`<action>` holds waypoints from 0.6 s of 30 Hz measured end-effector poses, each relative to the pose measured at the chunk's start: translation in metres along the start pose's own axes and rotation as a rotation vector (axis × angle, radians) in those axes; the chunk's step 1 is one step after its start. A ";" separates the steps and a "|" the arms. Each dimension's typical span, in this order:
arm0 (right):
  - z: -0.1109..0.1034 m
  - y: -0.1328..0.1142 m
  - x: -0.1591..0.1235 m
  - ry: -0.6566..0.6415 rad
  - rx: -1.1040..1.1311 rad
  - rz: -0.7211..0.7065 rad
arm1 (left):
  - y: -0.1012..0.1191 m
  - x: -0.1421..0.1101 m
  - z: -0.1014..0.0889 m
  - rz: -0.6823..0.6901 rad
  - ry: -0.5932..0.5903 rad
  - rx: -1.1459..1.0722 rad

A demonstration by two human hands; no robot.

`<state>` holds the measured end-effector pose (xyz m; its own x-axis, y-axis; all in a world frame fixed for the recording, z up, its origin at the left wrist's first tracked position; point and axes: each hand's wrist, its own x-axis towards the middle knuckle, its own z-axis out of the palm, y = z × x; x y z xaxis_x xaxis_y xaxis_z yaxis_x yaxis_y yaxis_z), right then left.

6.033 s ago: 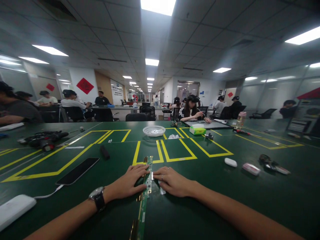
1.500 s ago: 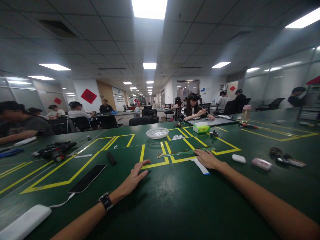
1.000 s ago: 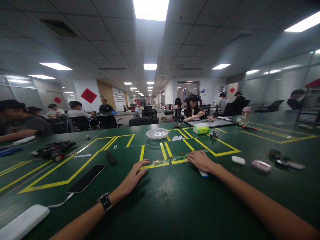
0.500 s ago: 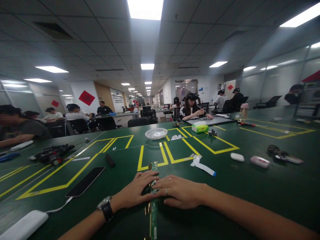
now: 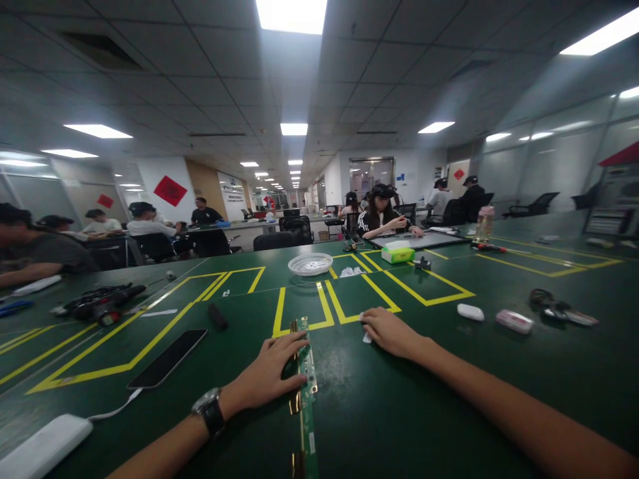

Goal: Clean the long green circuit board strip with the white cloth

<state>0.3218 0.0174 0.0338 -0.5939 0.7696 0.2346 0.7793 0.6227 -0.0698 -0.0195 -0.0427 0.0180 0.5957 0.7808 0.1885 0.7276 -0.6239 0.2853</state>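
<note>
A long, narrow green circuit board [image 5: 308, 399] with gold-coloured flex tabs along its left edge lies on the green table, running toward me. My left hand [image 5: 264, 372], a watch on its wrist, rests against the board's left side near the far end. Its fingers are spread, with fingertips and thumb touching the board. To the right, my right hand [image 5: 392, 332] is closed over a white flat ribbon cable [image 5: 367, 338]. Only small bits of that cable show beside the fingers; the hand covers the rest.
A white basket [image 5: 310, 264], a green tissue pack [image 5: 398, 253] and a black adapter-like piece [image 5: 423, 264] stand farther back. Left are a phone [image 5: 168, 359], a white power bank [image 5: 44, 446] and a power drill [image 5: 102, 306]. Right are a white case [image 5: 470, 312] and coiled cable [image 5: 559, 309]. A co-worker [image 5: 382, 219] sits opposite.
The board, lying crosswise earlier, was turned lengthwise to me. Since half a second ago my right hand has left the board and moved right, onto the ribbon cable; my left hand stays at the board.
</note>
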 end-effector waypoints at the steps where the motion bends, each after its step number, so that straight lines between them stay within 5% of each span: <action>1: 0.002 -0.012 0.001 0.007 0.040 -0.076 | 0.000 0.000 0.000 -0.005 -0.002 0.010; 4: 0.004 -0.048 0.002 0.028 0.155 -0.269 | 0.002 0.002 -0.001 -0.014 -0.023 0.027; 8: -0.002 -0.078 -0.004 0.004 0.239 -0.351 | 0.005 0.003 -0.002 -0.012 -0.029 0.043; 18: -0.004 -0.087 -0.008 -0.020 0.266 -0.409 | 0.004 0.002 -0.003 -0.001 -0.021 0.026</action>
<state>0.2592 -0.0436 0.0421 -0.8466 0.4550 0.2762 0.4044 0.8872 -0.2220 -0.0167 -0.0437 0.0219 0.6018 0.7806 0.1688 0.7364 -0.6241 0.2612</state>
